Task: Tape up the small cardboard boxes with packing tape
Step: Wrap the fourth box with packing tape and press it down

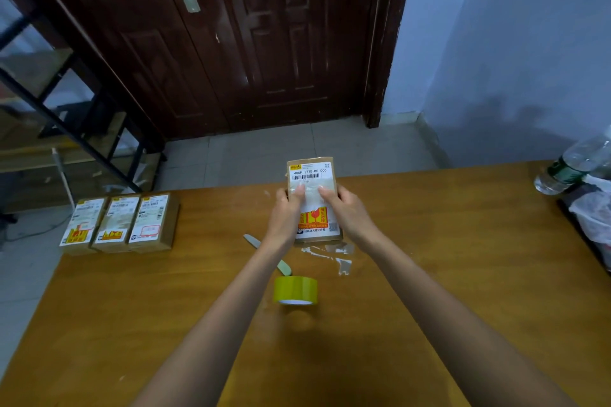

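Note:
A small cardboard box (pixel 312 172) with a white shipping label stands tilted on the wooden table (pixel 429 274), near its far edge. My left hand (pixel 286 215) grips its left side and my right hand (pixel 344 211) grips its right side, both thumbs pressing a clear tape strip across the label. A roll of yellow-green packing tape (pixel 295 290) lies on the table between my forearms. Three more labelled boxes (pixel 120 223) sit side by side at the table's far left corner.
A pale knife-like cutter (pixel 254 241) lies beside my left wrist, partly hidden by the arm. Scraps of clear tape (pixel 340 258) stick to the table below the box. A plastic bottle (pixel 575 162) and bags sit at the right edge. A dark door (pixel 231 43) stands beyond.

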